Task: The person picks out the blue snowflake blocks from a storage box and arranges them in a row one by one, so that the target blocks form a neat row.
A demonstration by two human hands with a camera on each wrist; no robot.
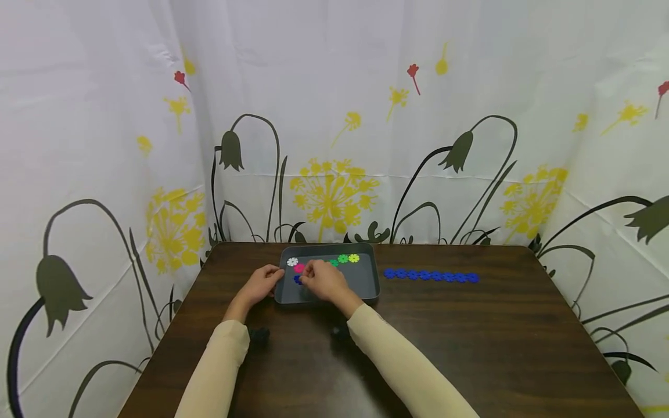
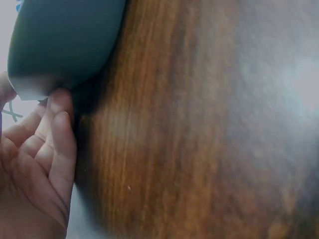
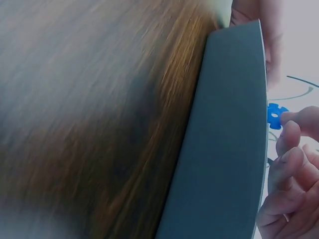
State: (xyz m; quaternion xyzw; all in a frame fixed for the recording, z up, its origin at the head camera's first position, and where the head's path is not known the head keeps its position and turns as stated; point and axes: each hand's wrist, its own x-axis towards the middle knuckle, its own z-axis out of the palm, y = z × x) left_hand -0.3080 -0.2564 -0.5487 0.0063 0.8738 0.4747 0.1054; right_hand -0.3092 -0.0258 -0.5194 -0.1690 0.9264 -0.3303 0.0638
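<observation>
A dark grey tray lies on the table, and my left hand holds it by its left rim, thumb above and fingers against the outer wall. Over the tray, my right hand pinches a blue notched disc between thumb and fingertip. Along the inside of the tray are a white disc, a pink disc, green discs and a yellow disc. The right hand covers the middle part of this line.
To the right of the tray, a row of several blue notched discs lies on the brown wooden table. Two dark objects sit near the forearms. A white flowered curtain hangs behind the table.
</observation>
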